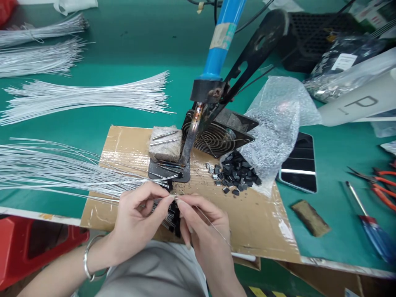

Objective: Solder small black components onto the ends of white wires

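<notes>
My left hand (pixel 136 218) and right hand (pixel 201 231) meet at lower centre of the frame, fingertips touching over the near edge of the taped cardboard sheet (pixel 262 222). Left thumb and forefinger are pinched shut on a small dark part at the end of a thin white wire (pixel 93 192); the right fingers are pinched on the same spot, with a fine wire (pixel 213 227) trailing down and right across that hand. A cluster of wired black parts (pixel 173 216) hangs just below my fingertips. The fan of white wires (pixel 46 169) spreads toward the left edge from my left hand. Just above the hands, the blue-handled soldering iron (pixel 216 53) leans on its black stand (pixel 253 53), tip down on a small dark plate (pixel 168 171) beside a grey block (pixel 165 144). A pile of loose black chips (pixel 236 173) spills from a bubble-wrap bag (pixel 275 123) at centre right. More wire bundles (pixel 86 97) lie at upper left. A phone (pixel 298 163) and red-handled pliers (pixel 383 185) sit at right.
</notes>
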### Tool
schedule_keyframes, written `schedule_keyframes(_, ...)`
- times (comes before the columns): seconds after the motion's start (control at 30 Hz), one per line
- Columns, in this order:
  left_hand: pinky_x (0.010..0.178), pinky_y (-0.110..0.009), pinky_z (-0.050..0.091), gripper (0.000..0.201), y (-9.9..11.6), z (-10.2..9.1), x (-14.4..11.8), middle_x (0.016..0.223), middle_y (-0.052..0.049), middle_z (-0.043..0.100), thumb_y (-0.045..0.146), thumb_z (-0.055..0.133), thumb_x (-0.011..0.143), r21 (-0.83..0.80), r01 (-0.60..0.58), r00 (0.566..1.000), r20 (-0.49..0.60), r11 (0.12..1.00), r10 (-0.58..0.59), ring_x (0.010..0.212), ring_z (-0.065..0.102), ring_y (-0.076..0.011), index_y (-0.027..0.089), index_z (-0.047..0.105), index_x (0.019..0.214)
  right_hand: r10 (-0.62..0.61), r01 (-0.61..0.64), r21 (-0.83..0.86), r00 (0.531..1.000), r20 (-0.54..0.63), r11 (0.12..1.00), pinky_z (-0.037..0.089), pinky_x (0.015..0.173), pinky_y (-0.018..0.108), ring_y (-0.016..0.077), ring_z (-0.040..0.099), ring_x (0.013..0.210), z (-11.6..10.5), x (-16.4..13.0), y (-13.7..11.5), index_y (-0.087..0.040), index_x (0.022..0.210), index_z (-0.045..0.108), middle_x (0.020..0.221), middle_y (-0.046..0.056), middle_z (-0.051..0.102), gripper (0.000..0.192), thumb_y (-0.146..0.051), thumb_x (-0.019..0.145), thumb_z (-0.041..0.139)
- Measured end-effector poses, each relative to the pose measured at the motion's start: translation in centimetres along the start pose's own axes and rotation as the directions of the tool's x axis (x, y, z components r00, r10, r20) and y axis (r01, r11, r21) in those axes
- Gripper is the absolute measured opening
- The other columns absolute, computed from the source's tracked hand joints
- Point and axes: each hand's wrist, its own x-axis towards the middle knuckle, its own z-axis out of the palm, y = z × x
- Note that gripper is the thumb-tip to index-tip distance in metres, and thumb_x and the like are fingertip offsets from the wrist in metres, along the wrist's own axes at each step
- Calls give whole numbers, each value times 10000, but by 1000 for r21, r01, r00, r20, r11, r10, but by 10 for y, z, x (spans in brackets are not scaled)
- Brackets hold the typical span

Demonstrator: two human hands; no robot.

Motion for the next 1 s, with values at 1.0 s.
schedule_keyframes(1.0, 450, -212, 252, 153, 6, -3, 4, 601, 71, 530, 105, 676, 922, 96, -176, 984, 49, 980, 172, 502, 329, -67, 185, 696, 793, 92, -96, 44, 993, 72, 994, 298, 315, 98, 1, 335, 325, -1, 4, -12, -226, 752, 835, 490, -72, 492, 208, -417, 764, 917)
